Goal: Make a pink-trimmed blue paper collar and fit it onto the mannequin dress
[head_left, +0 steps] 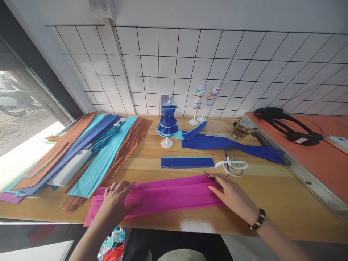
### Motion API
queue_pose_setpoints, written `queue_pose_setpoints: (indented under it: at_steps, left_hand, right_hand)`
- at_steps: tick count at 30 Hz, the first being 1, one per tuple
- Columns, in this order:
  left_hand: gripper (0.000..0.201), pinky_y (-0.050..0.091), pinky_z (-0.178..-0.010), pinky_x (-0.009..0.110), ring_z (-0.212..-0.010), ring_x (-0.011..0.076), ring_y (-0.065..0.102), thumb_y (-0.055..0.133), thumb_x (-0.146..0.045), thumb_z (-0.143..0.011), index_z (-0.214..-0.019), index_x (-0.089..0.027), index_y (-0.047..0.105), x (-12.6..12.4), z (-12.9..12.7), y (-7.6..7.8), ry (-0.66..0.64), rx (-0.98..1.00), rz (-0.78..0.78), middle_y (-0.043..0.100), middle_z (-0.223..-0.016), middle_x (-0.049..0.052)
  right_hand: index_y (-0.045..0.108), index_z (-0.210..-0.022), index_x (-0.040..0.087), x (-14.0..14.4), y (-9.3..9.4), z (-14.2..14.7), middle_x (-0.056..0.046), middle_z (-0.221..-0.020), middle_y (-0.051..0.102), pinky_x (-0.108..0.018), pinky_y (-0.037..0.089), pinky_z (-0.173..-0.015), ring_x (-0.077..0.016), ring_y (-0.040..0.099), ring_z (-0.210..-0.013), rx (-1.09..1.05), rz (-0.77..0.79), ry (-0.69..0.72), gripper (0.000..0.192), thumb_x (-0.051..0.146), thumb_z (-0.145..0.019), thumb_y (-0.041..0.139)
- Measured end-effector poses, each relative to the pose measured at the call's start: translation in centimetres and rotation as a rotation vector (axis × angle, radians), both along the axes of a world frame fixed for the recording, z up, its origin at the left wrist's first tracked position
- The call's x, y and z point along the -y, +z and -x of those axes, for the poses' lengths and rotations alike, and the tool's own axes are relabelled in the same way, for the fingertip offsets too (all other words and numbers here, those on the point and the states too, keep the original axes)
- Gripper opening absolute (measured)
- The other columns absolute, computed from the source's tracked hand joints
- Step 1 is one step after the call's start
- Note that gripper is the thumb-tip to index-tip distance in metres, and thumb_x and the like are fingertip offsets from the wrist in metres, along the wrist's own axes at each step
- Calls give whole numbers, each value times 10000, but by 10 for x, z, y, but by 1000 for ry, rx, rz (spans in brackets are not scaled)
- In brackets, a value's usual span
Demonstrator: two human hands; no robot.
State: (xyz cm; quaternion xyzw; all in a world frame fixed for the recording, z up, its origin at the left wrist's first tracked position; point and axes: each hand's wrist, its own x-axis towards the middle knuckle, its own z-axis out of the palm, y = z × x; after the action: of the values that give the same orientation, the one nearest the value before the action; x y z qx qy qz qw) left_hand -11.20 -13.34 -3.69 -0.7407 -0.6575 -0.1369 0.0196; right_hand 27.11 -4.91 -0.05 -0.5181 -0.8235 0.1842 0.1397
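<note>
Coloured cloth strips (104, 163) are laid across the left of the table (285, 195). The left hand (115, 197) is rested near one end of the pink cloth (171, 197), its fingers loosely spread, nothing visibly gripped. The cloth is laid flat along the table's near side, before a blue strip (187, 163). By its right end, a slim dark tool (214, 180) is held in the right hand (233, 194), fingers closed around it.

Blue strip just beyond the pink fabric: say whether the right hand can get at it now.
Probably yes: the right hand is close to the right end of the blue strip, with nothing tall between, though the dark pointed tool in its grip may hinder picking it up.
</note>
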Motion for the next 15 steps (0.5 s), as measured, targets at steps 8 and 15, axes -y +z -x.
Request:
queue_pose_setpoints:
  at_steps: [8, 15]
  left_hand:
    - [241, 402, -645, 283, -755, 195, 545, 551, -430, -754, -671, -205, 572, -10, -12, 41, -127, 127, 386, 583, -784, 22]
    - [154, 396, -538, 218, -631, 142, 575, 456, -264, -774, -841, -252, 595, -2, -11, 91, -122, 242, 603, 634, -737, -33]
  right_hand:
    - [580, -1066, 189, -28, 6, 7, -98, -1106, 602, -369, 415, -822, -260, 573, -973, 140, 135, 173, 290, 219, -785, 515]
    - [636, -852, 199, -16, 23, -7, -69, -878, 658, -299, 403, -684, -224, 599, -799, 112, 269, 185, 161, 235, -803, 487]
